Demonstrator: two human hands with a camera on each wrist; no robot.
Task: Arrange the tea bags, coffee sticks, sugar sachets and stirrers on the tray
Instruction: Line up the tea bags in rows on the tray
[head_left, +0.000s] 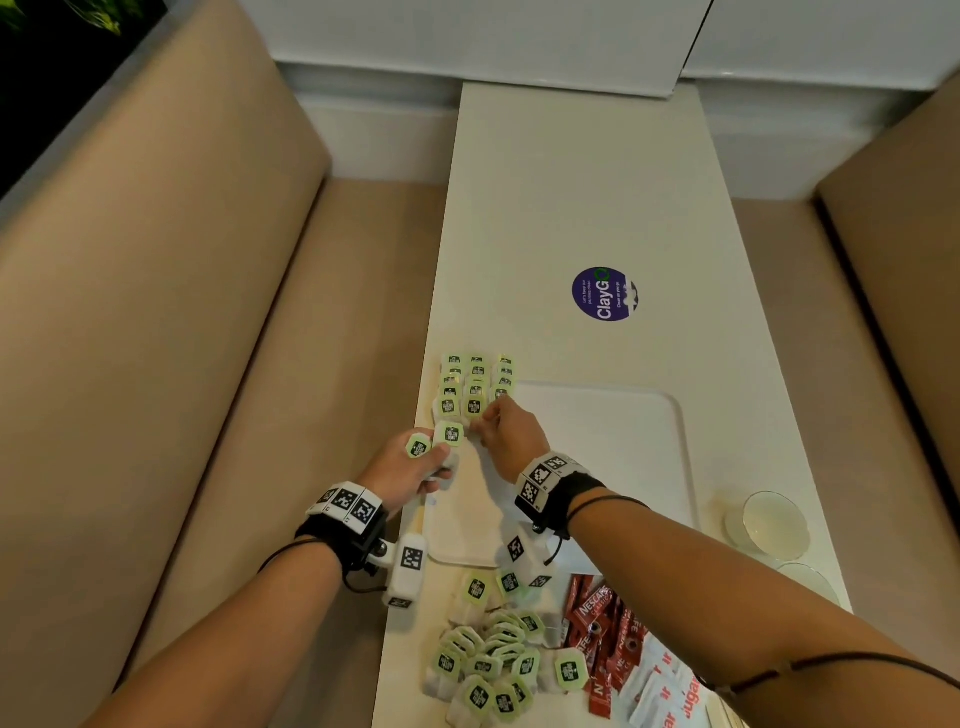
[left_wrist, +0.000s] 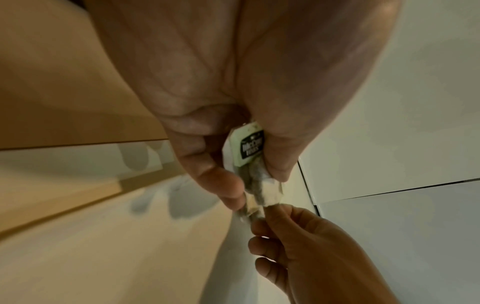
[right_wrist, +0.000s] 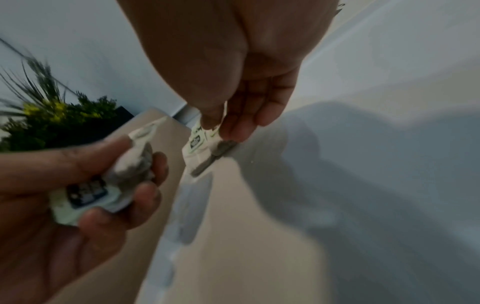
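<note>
A white tray (head_left: 623, 441) lies on the narrow white table (head_left: 571, 208). Rows of green-tagged tea bags (head_left: 475, 382) overlap at its far left corner. My left hand (head_left: 428, 465) grips a small bunch of tea bags (right_wrist: 103, 185) over the tray's left edge; one tag (left_wrist: 250, 148) shows between thumb and fingers in the left wrist view. My right hand (head_left: 485, 428) pinches a single tea bag (right_wrist: 202, 148) just beside the left hand, at the near end of the rows. A loose pile of tea bags (head_left: 493, 660), red coffee sticks (head_left: 602, 634) and sugar sachets (head_left: 665, 696) lie nearer to me.
Two clear glass cups (head_left: 774, 519) stand at the table's right edge beside the tray. A round purple sticker (head_left: 605, 293) marks the table beyond the tray. Beige bench seats (head_left: 182, 312) flank the table on both sides.
</note>
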